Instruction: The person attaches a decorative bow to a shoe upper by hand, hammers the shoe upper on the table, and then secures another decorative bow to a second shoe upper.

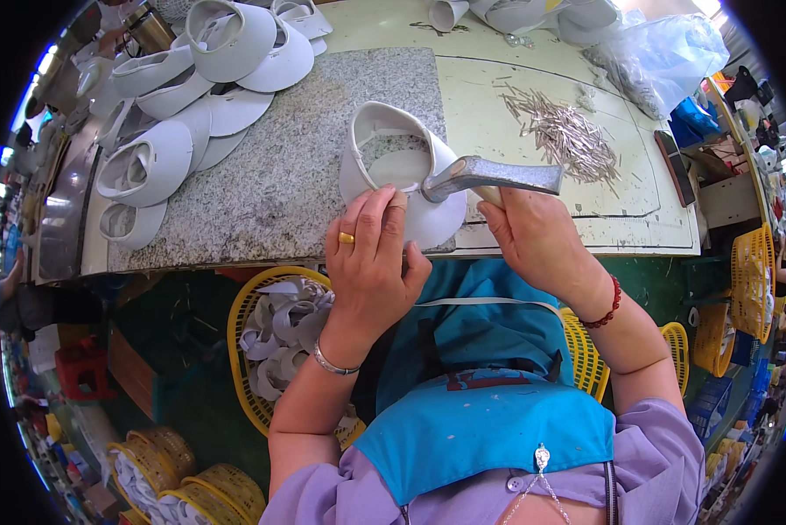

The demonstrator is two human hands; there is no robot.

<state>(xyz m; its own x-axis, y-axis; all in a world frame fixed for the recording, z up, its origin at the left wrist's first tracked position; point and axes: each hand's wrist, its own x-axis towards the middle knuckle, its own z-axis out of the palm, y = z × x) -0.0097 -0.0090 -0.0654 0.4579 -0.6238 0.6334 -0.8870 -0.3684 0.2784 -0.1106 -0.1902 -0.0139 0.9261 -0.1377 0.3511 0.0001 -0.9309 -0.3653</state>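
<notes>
A white shoe upper (441,223) with a wide oval opening lies near the front edge of a speckled stone slab (305,149). My left hand (371,249) is on its near left side, fingertips together pressing and gripping the rim of the opening. From the right, my right hand (537,232) grips the pale handle of a hammer (498,175). The hammer's curved grey metal head is over the right side of the upper, close to my left fingertips. Whether the head touches the upper, I cannot tell.
Stacked white uppers (152,162) crowd the slab's left side. A heap of thin metallic strips (564,131) lies on the pale tabletop (472,87) to the right, near a clear plastic bag (673,57) and a dark bar (674,166). Below the table stands a yellow basket (237,337) of white pieces.
</notes>
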